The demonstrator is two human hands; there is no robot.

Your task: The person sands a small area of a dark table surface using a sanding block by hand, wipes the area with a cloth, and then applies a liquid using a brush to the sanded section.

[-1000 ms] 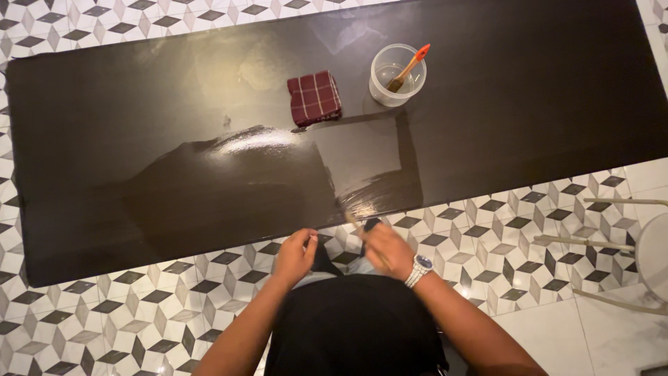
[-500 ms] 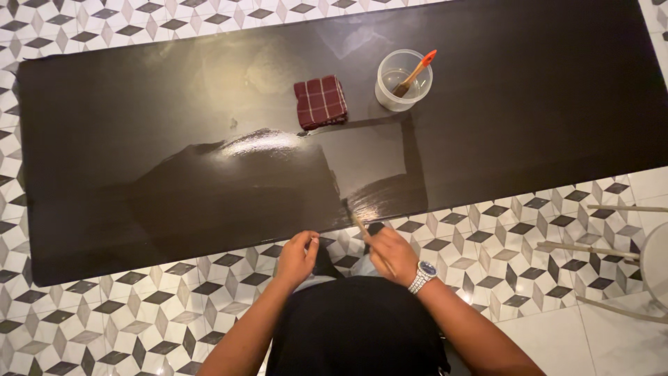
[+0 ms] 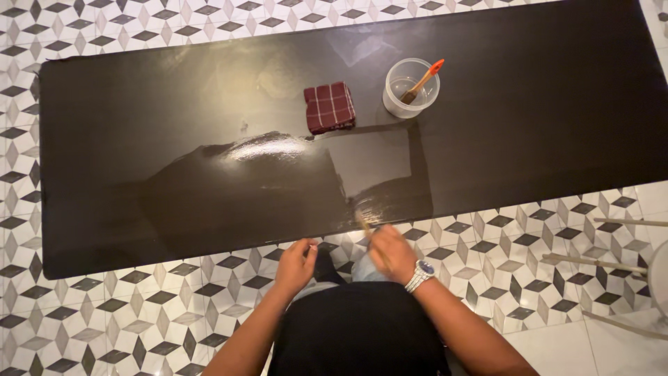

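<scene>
Right hand (image 3: 394, 253) gripping a brush (image 3: 369, 234) at the board's (image 3: 529, 118) near edge, bristles touching the wet patch. Left hand (image 3: 297, 263) loosely curled, empty, just beside on the floor side.

Cloth (image 3: 329, 107) on board (image 3: 139, 118), tub (image 3: 410, 88) to its right, brush (image 3: 422, 79) inside

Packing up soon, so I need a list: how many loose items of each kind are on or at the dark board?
Folded red checked cloth: 1
Clear plastic cup: 1
Brushes: 2, one orange-handled in the cup, one in the right hand
Total: 4
</scene>
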